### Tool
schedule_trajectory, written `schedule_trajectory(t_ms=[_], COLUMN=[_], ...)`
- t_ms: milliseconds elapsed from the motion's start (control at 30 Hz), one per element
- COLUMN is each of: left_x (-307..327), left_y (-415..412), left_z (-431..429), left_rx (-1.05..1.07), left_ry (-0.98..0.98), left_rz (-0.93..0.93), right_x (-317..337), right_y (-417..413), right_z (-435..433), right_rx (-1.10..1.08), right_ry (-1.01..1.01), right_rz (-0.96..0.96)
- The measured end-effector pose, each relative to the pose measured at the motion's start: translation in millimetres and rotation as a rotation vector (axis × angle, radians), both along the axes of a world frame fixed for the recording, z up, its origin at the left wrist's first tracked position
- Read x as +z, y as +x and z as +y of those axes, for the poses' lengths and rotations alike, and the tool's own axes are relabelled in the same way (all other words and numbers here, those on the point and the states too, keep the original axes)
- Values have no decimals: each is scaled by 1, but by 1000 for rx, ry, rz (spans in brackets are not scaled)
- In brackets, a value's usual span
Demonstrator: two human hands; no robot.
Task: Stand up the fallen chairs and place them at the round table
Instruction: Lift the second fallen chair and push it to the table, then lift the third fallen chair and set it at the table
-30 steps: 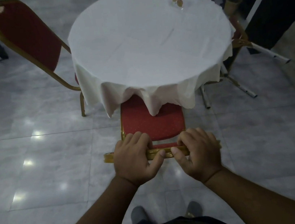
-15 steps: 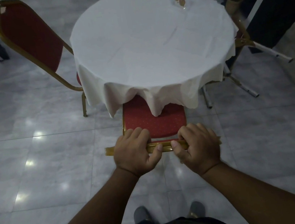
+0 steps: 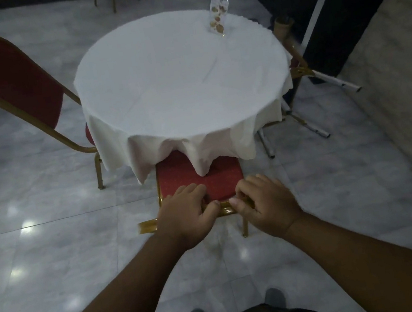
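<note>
Pushing is what both hands are doing at the lower centre of the frame: the left hand (image 3: 186, 215) and the right hand (image 3: 264, 204) are each closed over the gold top rail of the near chair (image 3: 203, 182), fingers curled over the front and thumbs tucked along the back edge, almost meeting in the middle. Compared with a second ago, the red seat is sliding further under the white cloth of the round desk (image 3: 181, 80) — a fold of the cloth is now draping onto the cushion, and the camera is showing more of the room beyond, so the person appears to be straightening up or leaning back as the chair goes in.

That is suggesting this chair is nearly placed; it is standing upright on its legs (one rear leg is showing just below the right hand) and is squarely facing the desk.

At the upper left of the frame a second red chair (image 3: 12, 85) is already standing with its seat tucked against the cloth. At the right edge of the desk a third chair (image 3: 295, 64) is mostly hidden behind the cloth — I cannot tell whether it is properly upright, and some foil-wrapped legs (image 3: 320, 131) are splaying on the floor beside it. A small clear card stand (image 3: 218, 17) is sitting on the far side of the desk.
</note>
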State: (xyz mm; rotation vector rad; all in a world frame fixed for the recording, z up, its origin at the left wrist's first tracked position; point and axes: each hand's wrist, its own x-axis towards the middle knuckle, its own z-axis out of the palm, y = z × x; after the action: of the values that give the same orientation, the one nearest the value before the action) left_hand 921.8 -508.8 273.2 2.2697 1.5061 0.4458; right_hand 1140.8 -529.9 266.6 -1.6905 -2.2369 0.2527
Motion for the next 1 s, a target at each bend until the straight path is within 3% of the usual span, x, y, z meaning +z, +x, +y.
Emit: schedule_trajectory(t_ms=[100, 167, 300, 467, 800, 1000], left_x=[10, 16, 21, 31, 58, 61], left_y=[19, 40, 90, 181, 441, 572], left_z=[18, 30, 56, 69, 61, 58], left_rx=[-67, -106, -209, -432, -530, -520], left_ry=[-61, -96, -138, -153, -126, -208], left_rz=[24, 45, 87, 223, 265, 281], right_x=[5, 9, 17, 32, 62, 70], right_y=[14, 28, 72, 138, 364, 494], right_z=[6, 11, 13, -8, -57, -69], right_rx=[-42, -211, -483, -663, -853, -881], right_ry=[-55, -152, -346, -389, -406, -458], right_rz=[-121, -159, -145, -89, -85, -121])
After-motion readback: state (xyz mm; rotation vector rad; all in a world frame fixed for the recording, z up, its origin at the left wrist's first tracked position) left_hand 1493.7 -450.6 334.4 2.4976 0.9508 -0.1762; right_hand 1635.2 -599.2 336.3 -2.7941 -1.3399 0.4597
